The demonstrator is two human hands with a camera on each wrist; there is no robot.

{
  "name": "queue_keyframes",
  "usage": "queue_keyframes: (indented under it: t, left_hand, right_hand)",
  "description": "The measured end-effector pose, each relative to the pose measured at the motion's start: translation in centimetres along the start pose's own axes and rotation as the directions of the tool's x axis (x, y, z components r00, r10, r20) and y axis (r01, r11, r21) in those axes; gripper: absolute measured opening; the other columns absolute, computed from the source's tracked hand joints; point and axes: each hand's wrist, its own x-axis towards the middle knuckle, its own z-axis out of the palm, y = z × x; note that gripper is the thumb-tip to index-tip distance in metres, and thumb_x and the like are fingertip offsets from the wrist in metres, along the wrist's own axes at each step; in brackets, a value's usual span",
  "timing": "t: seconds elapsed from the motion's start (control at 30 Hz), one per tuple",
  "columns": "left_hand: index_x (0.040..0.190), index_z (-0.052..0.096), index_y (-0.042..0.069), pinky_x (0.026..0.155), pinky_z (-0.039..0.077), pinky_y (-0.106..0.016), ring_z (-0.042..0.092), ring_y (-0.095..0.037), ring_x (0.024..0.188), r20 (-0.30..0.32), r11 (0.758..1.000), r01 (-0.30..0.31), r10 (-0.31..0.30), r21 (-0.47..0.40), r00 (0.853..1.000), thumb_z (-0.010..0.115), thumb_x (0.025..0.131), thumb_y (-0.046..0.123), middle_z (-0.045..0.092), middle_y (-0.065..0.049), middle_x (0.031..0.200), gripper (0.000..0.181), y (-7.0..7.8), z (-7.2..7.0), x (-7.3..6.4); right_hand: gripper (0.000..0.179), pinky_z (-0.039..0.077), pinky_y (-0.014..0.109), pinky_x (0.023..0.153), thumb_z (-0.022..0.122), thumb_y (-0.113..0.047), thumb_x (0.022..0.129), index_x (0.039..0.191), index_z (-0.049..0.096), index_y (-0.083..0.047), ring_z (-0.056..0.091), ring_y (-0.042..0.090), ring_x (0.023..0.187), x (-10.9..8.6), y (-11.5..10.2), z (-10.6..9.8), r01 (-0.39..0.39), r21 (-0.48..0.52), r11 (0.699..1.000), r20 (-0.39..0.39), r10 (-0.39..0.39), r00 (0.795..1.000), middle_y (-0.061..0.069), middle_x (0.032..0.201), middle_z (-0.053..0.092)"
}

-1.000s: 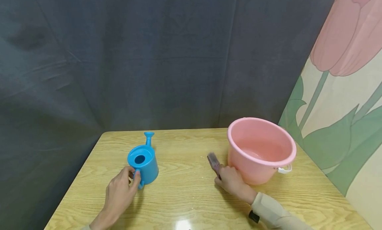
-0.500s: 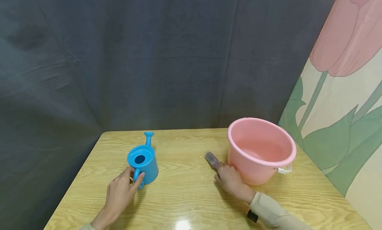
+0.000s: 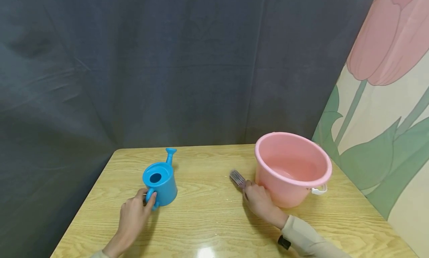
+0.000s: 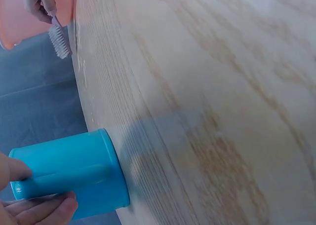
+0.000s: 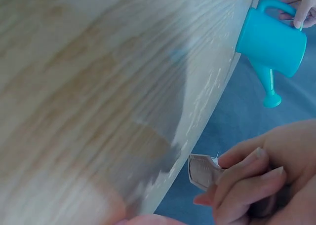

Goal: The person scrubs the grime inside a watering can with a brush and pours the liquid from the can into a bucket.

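A blue watering can (image 3: 164,189) stands upright on the left part of the table, its spout toward the back. My left hand (image 3: 134,215) grips its handle, with the thumb on one side and fingers on the other, as the left wrist view of the handle (image 4: 69,179) shows. Right of the middle, my right hand (image 3: 259,204) holds a mauve scrubbing brush (image 3: 238,179) by its handle, low over the table. White bristles show on the brush (image 4: 59,40) in the left wrist view. Fingers hide much of the brush handle (image 5: 203,171) in the right wrist view.
A pink bucket (image 3: 285,191) with a white handle grip (image 3: 319,190) stands on the right, just behind my right hand. Small wet-looking specks dot the wooden table (image 3: 201,198) near the brush. A dark curtain (image 3: 187,72) hangs behind the table.
The watering can has turned slightly, its spout swinging right and its handle left with my left hand. The brush head has shifted a little to the left. The bucket stays put.
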Motion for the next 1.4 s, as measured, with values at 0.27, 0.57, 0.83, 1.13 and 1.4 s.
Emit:
queue_keyframes:
  t: [0.27, 0.57, 0.83, 1.13, 1.4]
  left_hand:
    - [0.096, 0.071, -0.007, 0.050, 0.053, -0.041, 0.069, -0.026, 0.059, -0.044, 0.999, -0.041, 0.041, 0.005, 0.998, 0.078, 0.088, 0.019, 0.072, -0.016, 0.075, 0.028, -0.5, 0.1, 0.1]
    - [0.066, 0.052, 0.010, 0.043, 0.039, -0.028, 0.046, -0.010, 0.046, 0.025, 1.000, 0.024, -0.024, 0.001, 0.999, 0.065, 0.097, 0.017, 0.056, 0.000, 0.058, 0.035, -0.3, 0.1, 0.1]
    - [0.078, 0.061, 0.001, 0.044, 0.038, -0.028, 0.045, -0.011, 0.047, 0.009, 0.998, 0.055, -0.055, -0.024, 0.998, 0.059, 0.101, 0.017, 0.050, 0.001, 0.057, 0.028, -0.5, 0.4, 0.3]
    - [0.069, 0.055, 0.009, 0.045, 0.036, -0.025, 0.043, -0.007, 0.045, -0.020, 0.998, 0.019, -0.020, -0.063, 1.000, 0.061, 0.100, 0.018, 0.050, 0.005, 0.054, 0.033, -0.8, 0.6, 0.3]
    - [0.062, 0.050, 0.014, 0.044, 0.033, -0.024, 0.040, -0.005, 0.043, -0.063, 0.998, -0.004, 0.000, -0.061, 0.998, 0.066, 0.097, 0.016, 0.048, 0.008, 0.050, 0.039, -1.2, 0.5, 0.4]
  right_hand:
    - [0.017, 0.043, 0.044, 0.041, 0.065, -0.006, 0.087, 0.076, 0.054, 0.000, 0.052, 0.030, 0.050, 0.1, -0.2, -0.3, 0.001, 0.003, 1.000, 0.033, -0.001, 0.999, 0.011, 0.066, 0.053]
    - [0.017, 0.042, 0.043, 0.041, 0.066, -0.006, 0.088, 0.077, 0.054, -0.002, 0.052, 0.028, 0.052, 0.1, -0.4, -0.8, 0.038, 0.016, 0.999, 0.037, -0.038, 0.999, 0.009, 0.066, 0.051]
    - [0.015, 0.041, 0.040, 0.040, 0.069, -0.006, 0.086, 0.079, 0.056, -0.001, 0.048, 0.024, 0.049, 0.1, -0.2, -1.1, 0.073, 0.036, 0.997, 0.018, -0.074, 0.997, 0.007, 0.065, 0.051]
    - [0.015, 0.041, 0.039, 0.040, 0.068, -0.003, 0.086, 0.077, 0.056, -0.001, 0.047, 0.022, 0.049, 0.1, -0.2, -1.6, 0.069, 0.072, 0.995, 0.035, -0.071, 0.997, 0.007, 0.065, 0.051]
    - [0.010, 0.042, 0.035, 0.040, 0.067, 0.001, 0.085, 0.083, 0.057, 0.001, 0.047, 0.019, 0.050, 0.3, 0.0, -2.2, 0.099, 0.122, 0.988, 0.053, -0.106, 0.993, 0.007, 0.067, 0.052]
